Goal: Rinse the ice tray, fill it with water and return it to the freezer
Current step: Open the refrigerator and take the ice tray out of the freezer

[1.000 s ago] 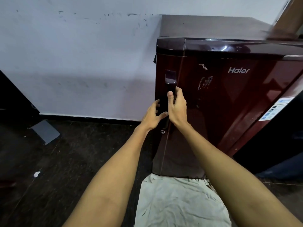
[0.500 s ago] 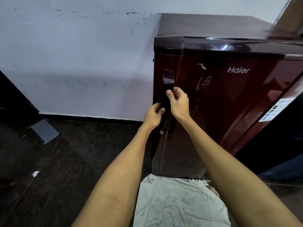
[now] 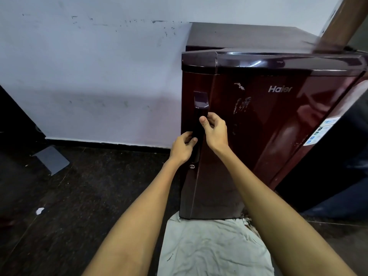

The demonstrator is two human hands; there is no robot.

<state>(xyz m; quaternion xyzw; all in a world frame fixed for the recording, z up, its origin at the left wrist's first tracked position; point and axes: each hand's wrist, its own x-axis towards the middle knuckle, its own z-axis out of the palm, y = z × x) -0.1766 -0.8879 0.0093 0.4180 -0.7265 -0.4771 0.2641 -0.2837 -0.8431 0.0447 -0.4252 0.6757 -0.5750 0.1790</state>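
Hands on the fridge (image 3: 258,136) door handle (image 3: 199,124): left hand (image 3: 182,149) curled round its lower part, right hand (image 3: 215,130) gripping higher. Ice tray not visible, presumably inside. A steady outward pull should swing the door without shifting the fridge on its cloth (image 3: 213,248).

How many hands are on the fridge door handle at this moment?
2. The left hand grips the lower part of the dark vertical handle from the left edge of the fridge door. The right hand holds it just above.
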